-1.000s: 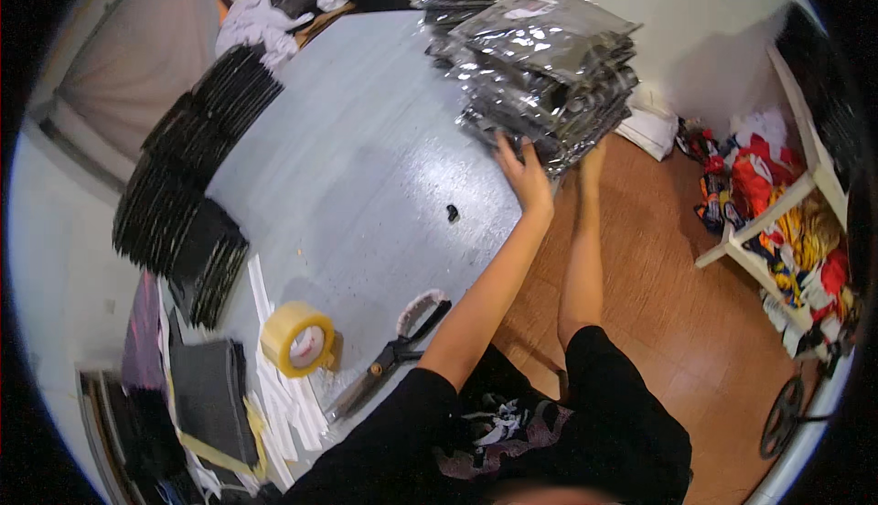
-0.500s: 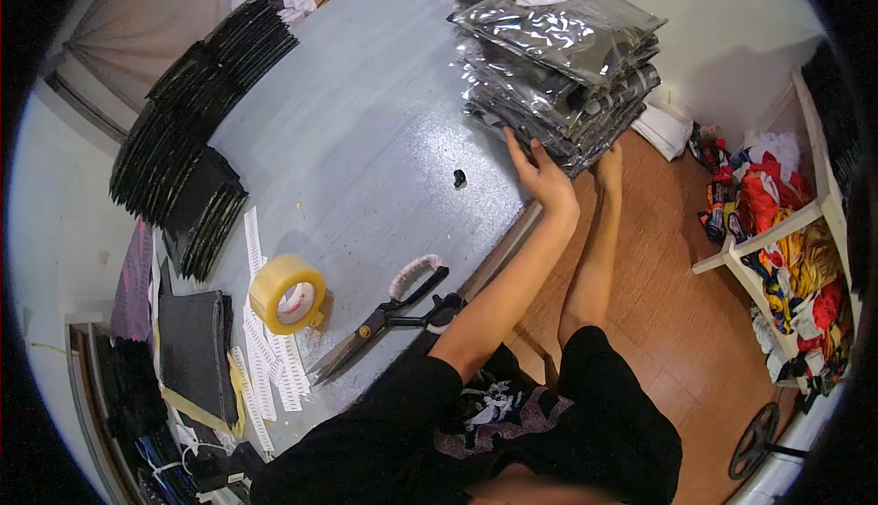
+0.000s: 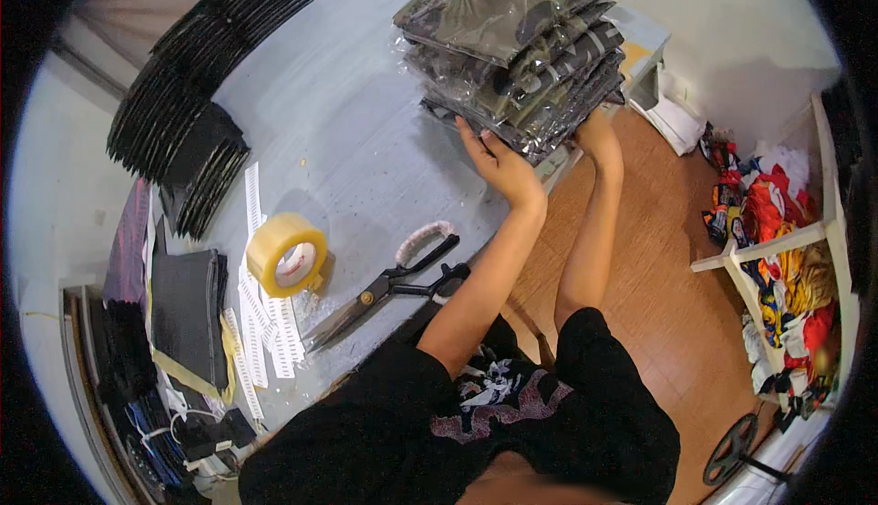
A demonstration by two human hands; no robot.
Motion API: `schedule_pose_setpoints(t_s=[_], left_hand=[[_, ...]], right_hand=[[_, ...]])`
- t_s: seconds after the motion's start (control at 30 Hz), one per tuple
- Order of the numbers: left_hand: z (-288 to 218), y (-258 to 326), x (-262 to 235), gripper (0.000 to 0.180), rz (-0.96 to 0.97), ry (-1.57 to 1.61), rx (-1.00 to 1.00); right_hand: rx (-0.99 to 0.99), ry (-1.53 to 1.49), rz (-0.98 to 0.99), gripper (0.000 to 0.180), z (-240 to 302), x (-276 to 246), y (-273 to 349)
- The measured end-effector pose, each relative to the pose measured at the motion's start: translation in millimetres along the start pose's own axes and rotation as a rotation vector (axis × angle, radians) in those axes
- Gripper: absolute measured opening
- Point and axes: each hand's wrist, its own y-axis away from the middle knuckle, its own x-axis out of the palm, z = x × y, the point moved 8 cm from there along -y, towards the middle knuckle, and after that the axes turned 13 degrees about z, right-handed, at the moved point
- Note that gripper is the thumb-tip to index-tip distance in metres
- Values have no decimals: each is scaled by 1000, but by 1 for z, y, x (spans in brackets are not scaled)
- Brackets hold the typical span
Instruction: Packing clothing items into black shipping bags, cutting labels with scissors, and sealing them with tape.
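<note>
A tall stack of folded dark garments in clear plastic bags (image 3: pixel 521 57) is between my two hands at the far right part of the table. My left hand (image 3: pixel 501 171) grips its near lower edge, thumb up along the front and the other fingers partly hidden. Under the right-hand corner, my right hand (image 3: pixel 599 144) supports the stack, its fingers hidden beneath the bags. The stack is raised and tilted, its top bag showing a white label. Black-handled scissors (image 3: pixel 384 290) lie near the table's front edge, blades pointing left.
Rows of black folded pieces (image 3: pixel 183 93) stand along the table's left side. A yellowish tape roll (image 3: pixel 259 263) sits on white printed strips (image 3: pixel 261 349), beside dark fabric pieces (image 3: pixel 187 313). At right, wooden shelving (image 3: pixel 732 258) holds colourful cloth; a black handwheel (image 3: pixel 732 450) is below.
Both hands have shifted the bagged stack left and slightly up in the picture. A small black item on the table and the bags behind the stack are no longer visible. The view has shifted slightly.
</note>
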Motion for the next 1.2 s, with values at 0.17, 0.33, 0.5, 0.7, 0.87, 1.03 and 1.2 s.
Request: schedule_pose_setpoints(t_s=[0.17, 0.33, 0.5, 0.7, 0.87, 1.03, 1.2], left_hand=[[-17, -9, -23, 42, -20, -41, -7], [-40, -19, -72, 41, -124, -385, -156], [-110, -153, -80, 49, -50, -154, 264], [-68, -212, 27, 74, 684, -941, 91], [-71, -173, 101, 80, 768, -1096, 94], [-55, -213, 89, 84, 899, -1053, 92], [-91, -196, 68, 65, 734, -825, 296]], right_hand=[[323, 36, -51, 29, -31, 25, 11], [260, 4, -109, 38, -11, 8, 29], [575, -360, 7, 42, -7, 15, 54], [490, 137, -477, 34, 30, 19, 55], [453, 138, -592, 30, 15, -3, 63], [556, 20, -723, 34, 26, 9, 67], [445, -137, -782, 34, 8, 12, 82]])
